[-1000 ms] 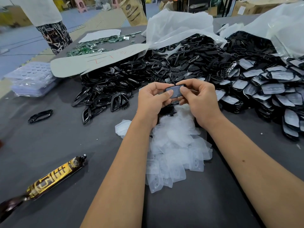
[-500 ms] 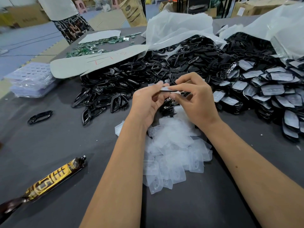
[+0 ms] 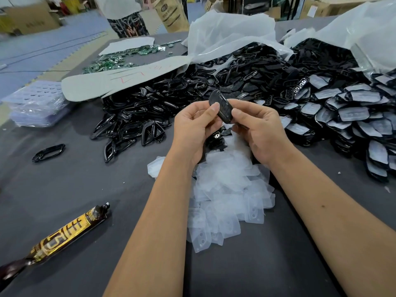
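Near left, on the grey bench (image 3: 64,189): a dark tube (image 3: 62,236) is laid slantwise; gold label, large characters, not readable.

Centre, between the forearms: a loose heap of clear plastic films (image 3: 227,200), some punched with small holes.

Above the heap's far edge, off the bench: a black key shell (image 3: 221,106) is held up tilted. It is pinched by thumb and fingers of the left hand (image 3: 192,127) and gripped at its lower end by the right hand (image 3: 259,129).

Left: one black frame (image 3: 48,152) is seen apart.

Behind the hands: a pile of black frames (image 3: 145,116); to the right, black shells covered with film (image 3: 353,116).

Farther: a grey card (image 3: 120,80) marked in red, illegible. Black parts are spilled from opened white plastic bags (image 3: 227,33). Green circuit boards (image 3: 115,61) are scattered behind the card.

Far: a brown sack (image 3: 173,16) with a round logo, unreadable.
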Demonstrator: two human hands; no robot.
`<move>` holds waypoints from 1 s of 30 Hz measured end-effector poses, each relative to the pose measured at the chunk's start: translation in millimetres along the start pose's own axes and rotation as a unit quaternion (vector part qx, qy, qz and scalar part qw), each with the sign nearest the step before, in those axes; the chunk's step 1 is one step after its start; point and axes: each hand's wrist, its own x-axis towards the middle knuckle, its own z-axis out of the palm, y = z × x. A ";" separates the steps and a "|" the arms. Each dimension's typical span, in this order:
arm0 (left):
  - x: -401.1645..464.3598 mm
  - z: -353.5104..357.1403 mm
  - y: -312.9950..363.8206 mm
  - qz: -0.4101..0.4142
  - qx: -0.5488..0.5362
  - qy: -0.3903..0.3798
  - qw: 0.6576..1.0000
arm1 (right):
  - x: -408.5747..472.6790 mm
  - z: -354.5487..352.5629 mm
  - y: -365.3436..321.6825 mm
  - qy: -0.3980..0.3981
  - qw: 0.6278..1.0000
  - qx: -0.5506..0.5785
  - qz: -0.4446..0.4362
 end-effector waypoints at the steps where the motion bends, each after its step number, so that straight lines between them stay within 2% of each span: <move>1: -0.1 0.2 -0.3 0.000 0.002 0.002 1.000 | 0.1 -1.0 0.2 0.000 1.000 0.000 -0.003; 9: -0.8 3.2 -4.8 -0.019 0.023 0.030 0.999 | -1.2 -1.0 4.2 0.026 0.994 -0.065 -0.089; 15: -0.9 5.4 -2.8 0.022 0.068 0.040 0.997 | -0.1 0.9 3.1 0.012 0.999 -0.009 -0.047; 24: -4.3 10.3 -4.6 0.054 0.155 0.021 0.986 | 1.4 -2.0 4.4 0.029 0.994 -0.044 -0.094; 30: -5.1 9.0 -3.3 0.075 0.146 0.011 0.986 | 1.5 -3.1 4.4 0.033 0.994 -0.041 -0.093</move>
